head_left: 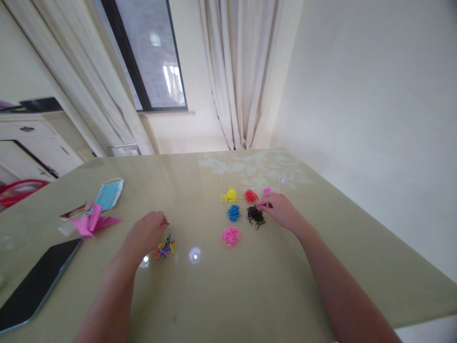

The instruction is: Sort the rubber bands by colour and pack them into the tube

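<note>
On the table (285,281), small rubber bands lie sorted by colour: a yellow pile (230,195), a red pile (251,196), a blue pile (233,213), a black pile (255,216) and a pink pile (231,236). My right hand (280,208) is closed in a pinch at the upper right edge of the black pile; its fingertips hide what they hold. My left hand (149,232) hovers above a mixed-colour heap of bands (164,248), partly covering it. A small dark red rubber band (165,223) shows between its pinched thumb and finger.
A tablet (37,281) lies at the left, with a pink folded paper piece (93,221) and a blue face mask (109,194) beyond it. A small pink item (267,190) lies behind my right hand. A wall (385,119) stands along the right.
</note>
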Available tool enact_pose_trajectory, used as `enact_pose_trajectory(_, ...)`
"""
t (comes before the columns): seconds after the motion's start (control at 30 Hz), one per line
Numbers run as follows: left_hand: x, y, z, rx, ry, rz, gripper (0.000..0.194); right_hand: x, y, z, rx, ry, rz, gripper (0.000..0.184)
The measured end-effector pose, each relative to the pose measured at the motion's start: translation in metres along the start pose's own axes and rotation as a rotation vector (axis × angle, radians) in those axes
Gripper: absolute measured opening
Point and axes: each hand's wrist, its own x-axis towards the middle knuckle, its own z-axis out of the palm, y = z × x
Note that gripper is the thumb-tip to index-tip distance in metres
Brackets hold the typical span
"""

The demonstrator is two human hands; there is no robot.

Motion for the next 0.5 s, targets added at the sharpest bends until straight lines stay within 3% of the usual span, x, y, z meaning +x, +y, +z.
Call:
enact_pose_trajectory(0.13,-0.007,0.048,-0.007,-0.631,0.046,0.223,0.019,0.000,-0.024,0.009,0.034,0.208,-0.089,0.016)
enact_pose_trajectory(0.23,-0.015,0.081,-0.005,-0.967,-0.011,0.311,0.028,-0.005,-0.058,0.027,0.226,0.232,-0.162,0.017)
enact_pose_trajectory(0.37,-0.023,0.103,0.001,-1.125,-0.131,0.336,0.029,-0.016,-0.093,0.047,0.392,0.217,-0.254,0.020)
enact_pose_trajectory(0.5,-0.027,0.108,0.005,-1.181,-0.211,0.335,0.028,-0.022,-0.102,0.051,0.401,0.210,-0.285,0.016)
